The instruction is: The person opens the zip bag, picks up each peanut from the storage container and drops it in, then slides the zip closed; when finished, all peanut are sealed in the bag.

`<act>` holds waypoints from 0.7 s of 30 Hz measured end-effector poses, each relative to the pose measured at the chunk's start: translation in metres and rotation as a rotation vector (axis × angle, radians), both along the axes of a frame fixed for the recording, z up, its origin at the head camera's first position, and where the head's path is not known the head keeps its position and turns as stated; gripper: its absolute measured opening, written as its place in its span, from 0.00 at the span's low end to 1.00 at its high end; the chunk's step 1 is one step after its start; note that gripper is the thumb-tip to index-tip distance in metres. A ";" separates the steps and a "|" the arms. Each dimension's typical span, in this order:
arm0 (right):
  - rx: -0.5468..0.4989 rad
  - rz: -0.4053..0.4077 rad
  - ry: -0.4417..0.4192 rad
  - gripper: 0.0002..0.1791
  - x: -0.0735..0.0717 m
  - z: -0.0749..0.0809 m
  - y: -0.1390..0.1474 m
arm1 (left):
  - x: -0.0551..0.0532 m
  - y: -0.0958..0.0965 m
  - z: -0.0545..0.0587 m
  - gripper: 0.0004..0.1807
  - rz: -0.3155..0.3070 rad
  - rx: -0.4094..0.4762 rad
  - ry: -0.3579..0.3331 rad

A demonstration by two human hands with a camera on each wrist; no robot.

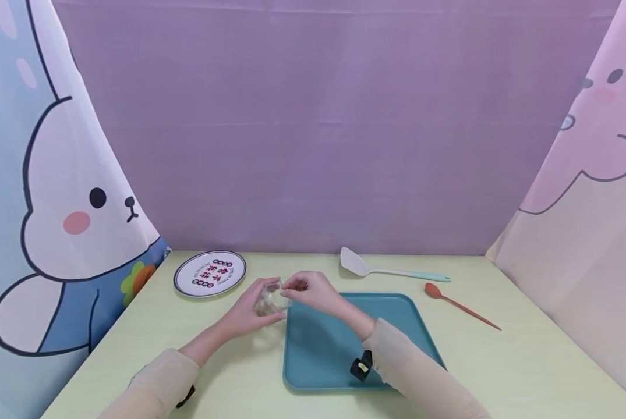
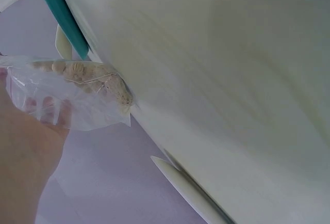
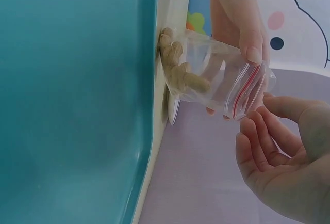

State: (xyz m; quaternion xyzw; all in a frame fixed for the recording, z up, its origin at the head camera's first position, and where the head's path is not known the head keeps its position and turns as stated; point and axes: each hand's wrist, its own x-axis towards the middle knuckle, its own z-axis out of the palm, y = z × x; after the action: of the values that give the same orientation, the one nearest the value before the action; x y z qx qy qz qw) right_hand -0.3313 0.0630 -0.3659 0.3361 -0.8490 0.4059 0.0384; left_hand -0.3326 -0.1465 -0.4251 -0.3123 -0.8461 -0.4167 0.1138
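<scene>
A clear zip bag (image 1: 272,301) with a red line along its seal is held above the table, left of the tray. Several peanuts in shells (image 3: 178,74) lie at its bottom end; the left wrist view also shows the peanuts (image 2: 77,70) through the plastic. My left hand (image 1: 250,311) grips the bag, thumb on the near face and fingers behind it. At the sealed end, my right hand (image 1: 318,292) pinches the edge of the bag between thumb and forefinger, its other fingers curled. Whether the seal is parted is hard to tell.
A teal tray (image 1: 323,361) lies under my right forearm. Behind my left hand is a white plate (image 1: 192,278) with red lettering. A white spatula (image 1: 354,263) with a mint handle lies at the back, and a reddish-brown spoon (image 1: 433,291) lies right of the tray.
</scene>
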 end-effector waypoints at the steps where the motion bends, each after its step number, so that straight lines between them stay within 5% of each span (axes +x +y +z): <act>1: 0.001 -0.002 -0.001 0.12 0.000 0.000 0.000 | 0.000 0.000 0.000 0.43 -0.001 0.002 0.000; 12: -0.004 -0.012 -0.037 0.10 0.002 0.003 0.005 | 0.001 0.000 0.001 0.40 -0.006 0.012 0.045; 21: 0.024 0.059 -0.040 0.11 0.003 0.000 0.014 | 0.001 0.000 0.002 0.39 -0.007 0.030 0.082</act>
State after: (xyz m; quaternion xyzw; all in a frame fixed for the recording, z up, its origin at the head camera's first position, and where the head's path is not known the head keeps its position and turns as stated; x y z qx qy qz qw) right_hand -0.3288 0.0773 -0.3657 0.3533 -0.8441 0.4032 0.0052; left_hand -0.3317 -0.1462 -0.4235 -0.3303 -0.8334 -0.4165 0.1514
